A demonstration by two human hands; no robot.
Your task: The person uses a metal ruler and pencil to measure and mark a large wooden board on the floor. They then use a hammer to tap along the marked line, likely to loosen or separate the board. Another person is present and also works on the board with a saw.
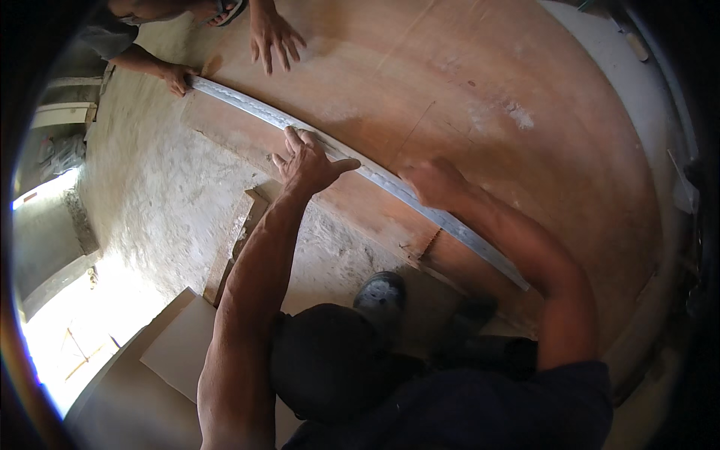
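1. Lying diagonally across one brown board (540, 165), one silver metal bar (379, 175) runs from upper left to lower right.
2. Left hand (306, 163): rests on the bar near mid-length, thumb and fingers spread.
3. Right hand (435, 184): fingers curled, at the bar's upper edge, well apart from the left hand. Cannot tell whether it grips anything.
4. Co-worker's hands, two: one hand (177, 78) is at the bar's upper-left end; the second hand (274, 39) is spread over the board, contact unclear.
5. Edges: the bar runs roughly parallel to the board's near edge, leaving a narrow strip of board between. Its lower-right end extends past the right hand.
6. Room: beyond the bar, the board spreads wide, bearing thin dark lines (417, 126) near the right hand.
7. Periphery: one dark shoe (379, 294) near the board's near edge; one wood strip (240, 241); one pale panel (180, 349).
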